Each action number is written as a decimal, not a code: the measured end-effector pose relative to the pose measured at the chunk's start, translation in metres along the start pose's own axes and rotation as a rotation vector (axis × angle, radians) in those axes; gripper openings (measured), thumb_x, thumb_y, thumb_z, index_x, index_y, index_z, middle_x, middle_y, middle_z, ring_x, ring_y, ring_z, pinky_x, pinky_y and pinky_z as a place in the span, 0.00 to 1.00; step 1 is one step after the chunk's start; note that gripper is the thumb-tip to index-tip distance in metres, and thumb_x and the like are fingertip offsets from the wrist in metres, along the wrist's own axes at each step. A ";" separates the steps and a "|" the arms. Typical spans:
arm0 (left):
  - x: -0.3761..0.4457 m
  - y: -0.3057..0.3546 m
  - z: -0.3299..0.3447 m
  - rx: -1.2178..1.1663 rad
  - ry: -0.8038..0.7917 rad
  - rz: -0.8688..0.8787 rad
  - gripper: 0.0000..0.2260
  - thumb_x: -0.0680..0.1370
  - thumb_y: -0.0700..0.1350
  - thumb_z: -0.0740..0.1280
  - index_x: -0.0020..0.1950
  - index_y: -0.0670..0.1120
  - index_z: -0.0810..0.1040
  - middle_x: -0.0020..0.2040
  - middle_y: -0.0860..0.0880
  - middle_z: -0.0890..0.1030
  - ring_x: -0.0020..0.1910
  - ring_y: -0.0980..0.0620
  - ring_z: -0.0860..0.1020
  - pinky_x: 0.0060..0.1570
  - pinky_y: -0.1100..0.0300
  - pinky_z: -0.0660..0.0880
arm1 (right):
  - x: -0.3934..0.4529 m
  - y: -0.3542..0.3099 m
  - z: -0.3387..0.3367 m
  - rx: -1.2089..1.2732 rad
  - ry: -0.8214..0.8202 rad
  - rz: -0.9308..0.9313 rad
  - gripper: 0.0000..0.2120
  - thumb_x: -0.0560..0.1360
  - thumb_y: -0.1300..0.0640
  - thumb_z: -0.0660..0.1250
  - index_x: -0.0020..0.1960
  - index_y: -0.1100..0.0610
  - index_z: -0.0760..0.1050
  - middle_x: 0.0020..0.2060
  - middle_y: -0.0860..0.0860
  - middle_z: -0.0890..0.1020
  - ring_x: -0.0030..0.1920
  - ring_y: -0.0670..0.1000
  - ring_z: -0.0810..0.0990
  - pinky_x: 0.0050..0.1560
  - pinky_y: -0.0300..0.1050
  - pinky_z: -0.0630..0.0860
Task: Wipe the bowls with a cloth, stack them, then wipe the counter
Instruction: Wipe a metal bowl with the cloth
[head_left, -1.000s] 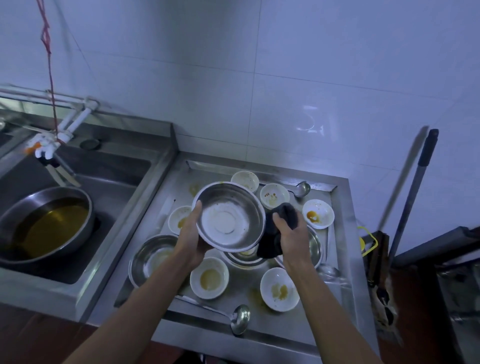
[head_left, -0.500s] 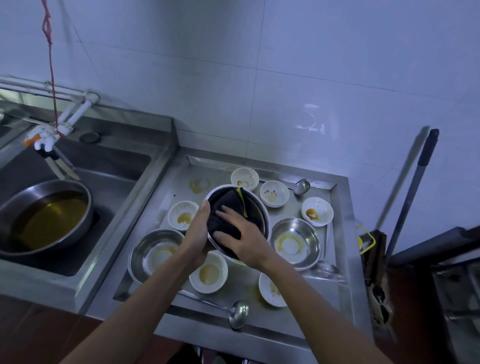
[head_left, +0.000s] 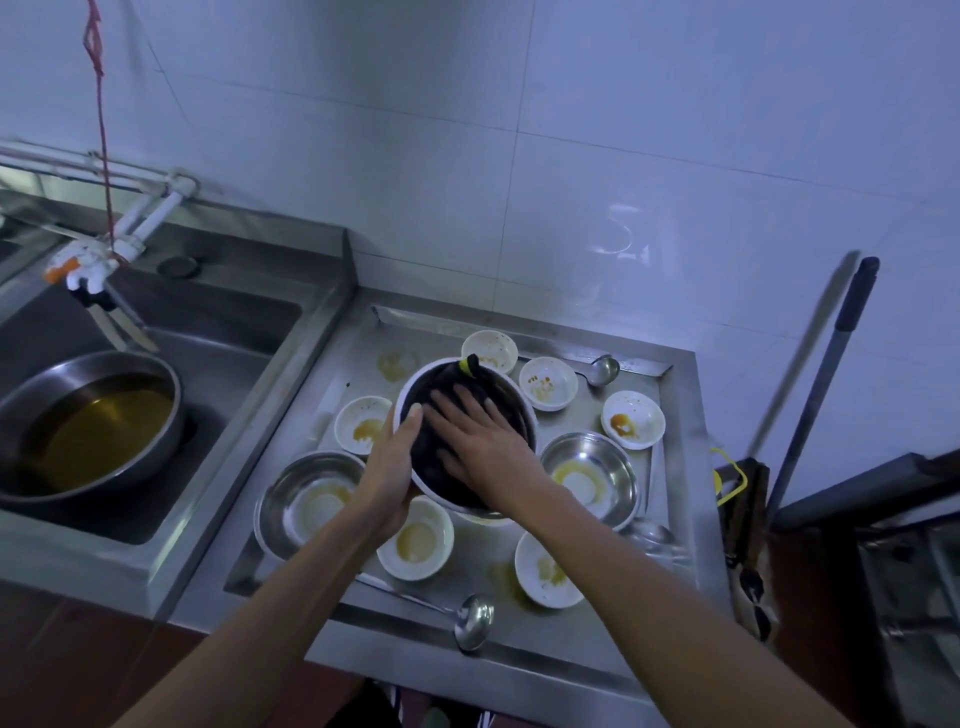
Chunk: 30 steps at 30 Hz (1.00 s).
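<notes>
Gripping the steel bowl (head_left: 524, 415) rim, left hand (head_left: 392, 467); right hand (head_left: 480, 441) flat-fingered, pressing dark cloth (head_left: 441, 395) inside

Black cloth (head_left: 441, 441) with yellow tag; white bowls stained orange-yellow.

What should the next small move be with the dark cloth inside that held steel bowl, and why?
Probably sweep the dark cloth round the inside of the round steel bowl. The right hand presses it flat there with spread fingers, the left hand grips the rim, and nothing shows the bowl is clean yet.
</notes>
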<state>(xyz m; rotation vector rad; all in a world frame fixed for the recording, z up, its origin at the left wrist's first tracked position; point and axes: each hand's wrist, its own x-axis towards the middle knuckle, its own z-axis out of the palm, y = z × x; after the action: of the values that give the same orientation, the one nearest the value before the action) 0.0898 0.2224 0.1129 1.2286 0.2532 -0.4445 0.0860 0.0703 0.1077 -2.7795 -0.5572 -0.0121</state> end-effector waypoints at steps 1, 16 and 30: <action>0.000 0.000 0.001 -0.018 0.031 0.045 0.20 0.84 0.56 0.62 0.73 0.48 0.74 0.65 0.44 0.82 0.62 0.46 0.82 0.58 0.49 0.79 | 0.003 0.001 -0.001 0.008 0.051 0.051 0.28 0.80 0.53 0.62 0.79 0.54 0.62 0.79 0.52 0.62 0.80 0.56 0.56 0.77 0.62 0.57; 0.009 0.031 0.004 0.519 -0.054 0.501 0.20 0.83 0.60 0.57 0.75 0.62 0.68 0.70 0.54 0.75 0.69 0.59 0.74 0.66 0.61 0.73 | 0.000 -0.053 0.000 1.350 0.085 0.560 0.19 0.81 0.49 0.63 0.71 0.38 0.73 0.51 0.45 0.80 0.43 0.44 0.78 0.46 0.41 0.76; 0.063 0.047 -0.036 0.467 -0.022 0.282 0.27 0.78 0.72 0.56 0.73 0.63 0.72 0.69 0.57 0.78 0.69 0.55 0.75 0.72 0.45 0.69 | 0.029 0.014 0.044 -0.159 0.105 0.261 0.25 0.76 0.56 0.58 0.73 0.53 0.70 0.77 0.49 0.67 0.79 0.52 0.58 0.77 0.59 0.52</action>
<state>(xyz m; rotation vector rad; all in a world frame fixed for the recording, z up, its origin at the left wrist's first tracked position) 0.1694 0.2573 0.1149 1.6871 -0.0515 -0.2771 0.1157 0.0823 0.0640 -2.9633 -0.1708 -0.1504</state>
